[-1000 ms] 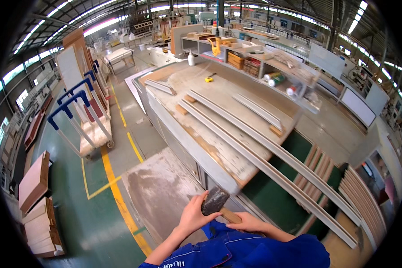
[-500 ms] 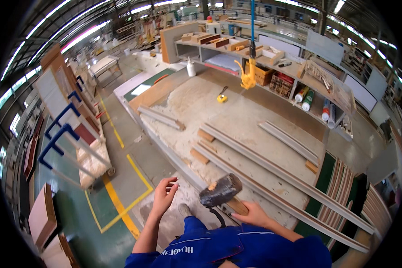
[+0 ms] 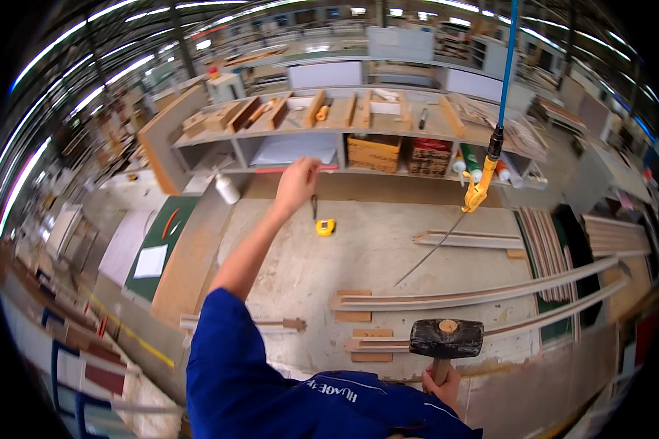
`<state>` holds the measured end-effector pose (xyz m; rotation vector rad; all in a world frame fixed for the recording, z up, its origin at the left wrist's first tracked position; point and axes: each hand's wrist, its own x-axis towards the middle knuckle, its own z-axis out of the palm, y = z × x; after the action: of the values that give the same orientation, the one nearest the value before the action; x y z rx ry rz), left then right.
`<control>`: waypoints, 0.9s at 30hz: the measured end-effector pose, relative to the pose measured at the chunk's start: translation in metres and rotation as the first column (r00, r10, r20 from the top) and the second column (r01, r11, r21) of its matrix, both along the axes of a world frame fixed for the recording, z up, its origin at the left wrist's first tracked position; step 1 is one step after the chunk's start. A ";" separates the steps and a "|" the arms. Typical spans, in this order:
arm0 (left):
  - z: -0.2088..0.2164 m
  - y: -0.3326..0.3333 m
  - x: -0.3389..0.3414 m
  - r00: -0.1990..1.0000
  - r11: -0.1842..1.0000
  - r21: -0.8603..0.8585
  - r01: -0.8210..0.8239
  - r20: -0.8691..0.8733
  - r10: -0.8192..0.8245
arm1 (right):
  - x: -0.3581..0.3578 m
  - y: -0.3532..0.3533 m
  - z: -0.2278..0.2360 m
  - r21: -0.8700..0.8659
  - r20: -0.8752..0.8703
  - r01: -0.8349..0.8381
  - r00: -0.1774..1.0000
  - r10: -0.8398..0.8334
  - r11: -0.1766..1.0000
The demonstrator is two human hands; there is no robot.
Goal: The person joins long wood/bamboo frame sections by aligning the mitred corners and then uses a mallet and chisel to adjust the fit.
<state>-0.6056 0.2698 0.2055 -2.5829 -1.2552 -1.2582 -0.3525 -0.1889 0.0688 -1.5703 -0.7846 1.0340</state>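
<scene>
My right hand (image 3: 447, 389) grips the wooden handle of a club hammer (image 3: 426, 339), whose dark, worn head stands up near the front edge of the workbench (image 3: 271, 252). My left arm reaches out over the bench. My left hand (image 3: 297, 189) is in front of the shelf unit, fingers curled in; whatever they may hold is hidden. Below and right of that hand lies a yellow tape measure (image 3: 325, 227). Long profiled strips (image 3: 468, 296) rest on small wooden blocks (image 3: 353, 316), close to the hammer.
A yellow air blow gun (image 3: 477, 192) hangs from a blue hose over the bench's right side. Along the back stands a shelf unit (image 3: 241, 155) with wood pieces and boxes. A white bottle (image 3: 228, 189) stands at the back left. Stacked strips (image 3: 545, 249) lie at right.
My left hand has moved up and forward, from the bench's near edge to the shelf unit, its fingers now curled. My view has turned right; the hammer stays in my right hand.
</scene>
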 end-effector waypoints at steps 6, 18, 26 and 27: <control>0.023 0.198 0.080 0.841 0.857 0.492 -0.151 -0.391 0.373 | -0.071 -0.008 -0.007 -0.104 0.169 0.403 0.908 -0.384 0.909; 0.029 0.248 0.097 0.750 0.848 0.421 -0.323 -0.433 0.501 | -0.135 0.003 0.011 -0.120 0.332 0.505 0.832 -0.445 0.855; 0.104 0.161 -0.009 0.988 0.891 0.454 -0.016 -0.130 0.083 | -0.126 0.005 -0.017 -0.081 0.309 0.304 0.913 -0.266 0.949; 0.114 0.129 -0.026 0.997 0.892 0.451 0.012 -0.075 0.025 | -0.126 0.007 -0.019 -0.060 0.233 0.303 0.931 -0.282 0.951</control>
<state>-0.6320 0.3984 0.3197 -2.2630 -0.8298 -1.2518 -0.4781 -0.1823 0.0502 -1.8428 -0.6304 0.6942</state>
